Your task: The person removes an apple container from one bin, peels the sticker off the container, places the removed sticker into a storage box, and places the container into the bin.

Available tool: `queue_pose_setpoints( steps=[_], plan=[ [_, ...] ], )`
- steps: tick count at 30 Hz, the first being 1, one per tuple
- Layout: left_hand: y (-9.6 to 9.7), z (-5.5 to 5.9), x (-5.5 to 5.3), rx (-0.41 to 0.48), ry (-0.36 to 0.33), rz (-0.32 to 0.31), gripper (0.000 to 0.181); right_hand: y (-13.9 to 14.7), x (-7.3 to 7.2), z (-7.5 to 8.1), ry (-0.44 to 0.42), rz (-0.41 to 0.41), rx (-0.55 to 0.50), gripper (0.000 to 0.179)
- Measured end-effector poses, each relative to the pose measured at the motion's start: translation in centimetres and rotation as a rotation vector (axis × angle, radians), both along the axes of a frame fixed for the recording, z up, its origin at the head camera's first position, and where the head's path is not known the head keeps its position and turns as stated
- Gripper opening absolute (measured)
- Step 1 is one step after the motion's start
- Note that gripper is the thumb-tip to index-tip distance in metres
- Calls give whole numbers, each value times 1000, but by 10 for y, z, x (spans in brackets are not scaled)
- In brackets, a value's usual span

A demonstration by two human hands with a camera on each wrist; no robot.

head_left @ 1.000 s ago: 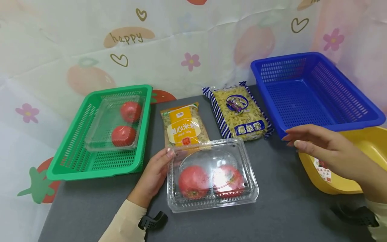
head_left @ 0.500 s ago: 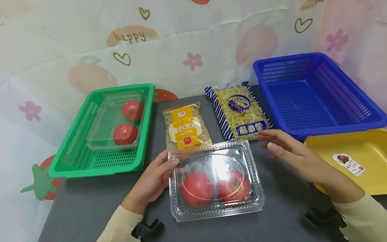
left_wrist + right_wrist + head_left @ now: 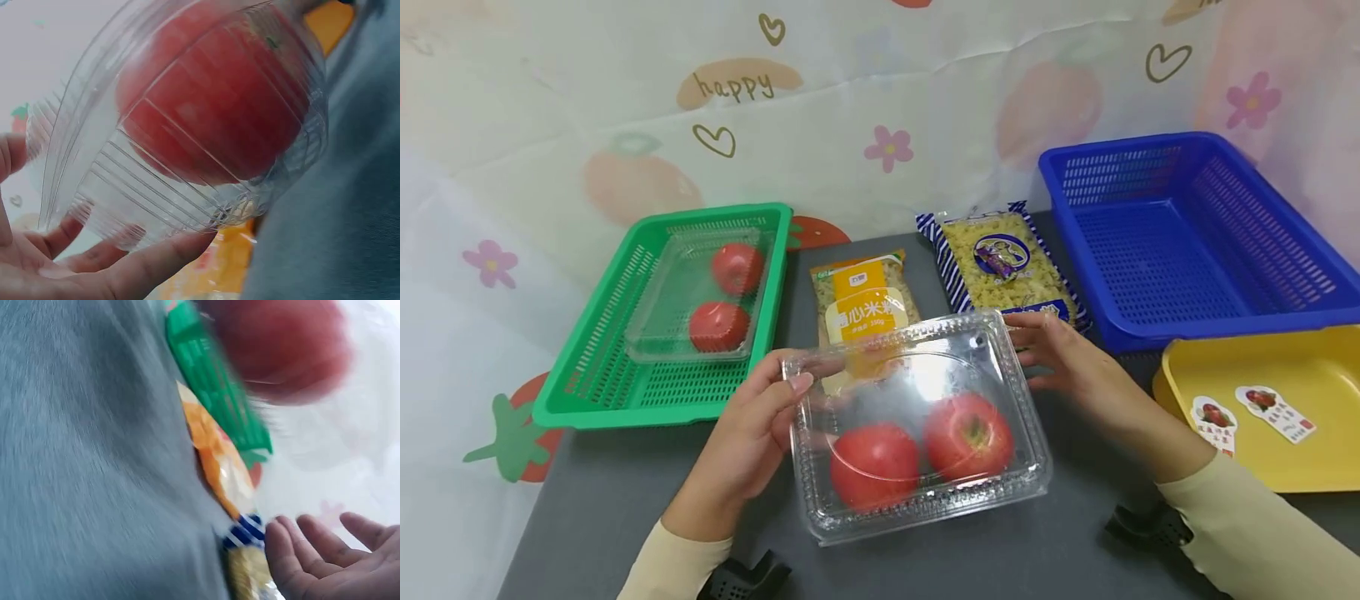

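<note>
A clear plastic clamshell box [image 3: 910, 379] with two red apples [image 3: 968, 435] inside is tilted above the grey table. My left hand [image 3: 748, 446] grips its left edge, thumb on the lid and fingers underneath. In the left wrist view, those fingers [image 3: 150, 259] spread under the ribbed wall, close to one apple [image 3: 212, 94]. By the box's upper right corner is my right hand [image 3: 1086, 379], fingers loosely extended and nothing held. The right wrist view shows this hand [image 3: 344, 562] apart from the blurred apple [image 3: 294, 350].
At the left, a green basket [image 3: 632, 417] holds another clear box [image 3: 662, 292] with two apples. Behind my hands lie a yellow-labelled pasta bag [image 3: 865, 292] and a blue-striped pasta bag [image 3: 977, 242]. A blue basket [image 3: 1150, 329] and a yellow basin [image 3: 1277, 358] with stickers [image 3: 1276, 412] stand right.
My right hand has moved left from beside the yellow basin to the box's right corner. The box has tilted, its right side rising, and the apples have shifted inside. My left hand keeps its grip.
</note>
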State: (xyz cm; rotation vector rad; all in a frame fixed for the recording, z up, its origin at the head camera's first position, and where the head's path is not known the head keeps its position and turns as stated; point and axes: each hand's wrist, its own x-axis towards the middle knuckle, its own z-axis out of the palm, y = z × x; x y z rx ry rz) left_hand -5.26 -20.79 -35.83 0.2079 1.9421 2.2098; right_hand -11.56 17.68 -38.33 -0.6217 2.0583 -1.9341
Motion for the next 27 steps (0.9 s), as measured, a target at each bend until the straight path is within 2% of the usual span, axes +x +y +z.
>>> queue_pose_setpoints(
  steps=[7, 14, 18, 21, 27],
  plan=[
    [-21, 22, -3, 70, 78, 49, 28, -24, 1, -21, -127, -6, -115, 77],
    [-50, 32, -10, 191, 148, 117, 27, -47, 7, -35, -230, 109, -162, 71],
    [-68, 35, -16, 283, 193, 124, 31, -62, 8, -35, -279, 184, -163, 76],
    [-81, 37, -20, 359, 179, 160, 33, -74, 10, -34, -319, 238, -182, 81],
    [-110, 40, -23, 437, 95, 308, 29, -105, 14, -33, -408, 282, -218, 74]
  ],
)
